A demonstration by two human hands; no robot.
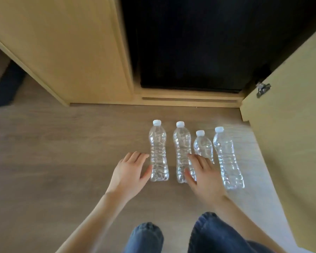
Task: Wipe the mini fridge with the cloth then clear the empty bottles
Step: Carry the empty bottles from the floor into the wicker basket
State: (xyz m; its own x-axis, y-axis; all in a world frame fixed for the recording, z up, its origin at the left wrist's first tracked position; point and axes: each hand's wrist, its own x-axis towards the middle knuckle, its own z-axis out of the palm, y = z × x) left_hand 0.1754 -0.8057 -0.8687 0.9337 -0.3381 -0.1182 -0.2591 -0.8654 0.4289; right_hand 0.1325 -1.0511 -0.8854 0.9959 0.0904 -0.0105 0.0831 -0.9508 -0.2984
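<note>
Four capped, clear bottles (pixel 226 157) stand in a row on the floor (pixel 62 152) before the dark mini fridge (pixel 190 52). Left hand (pixel 129 175), fingers loosely spread, is just beside the leftmost bottle (pixel 158 157). Right hand (pixel 202 177), fingers spread, overlaps the second bottle (pixel 181 143). The bottles are probably light, thin-walled and easily tipped, so they are best gripped mid-body. No cloth is visible, and whether the hands touch the bottles is unclear.
</note>
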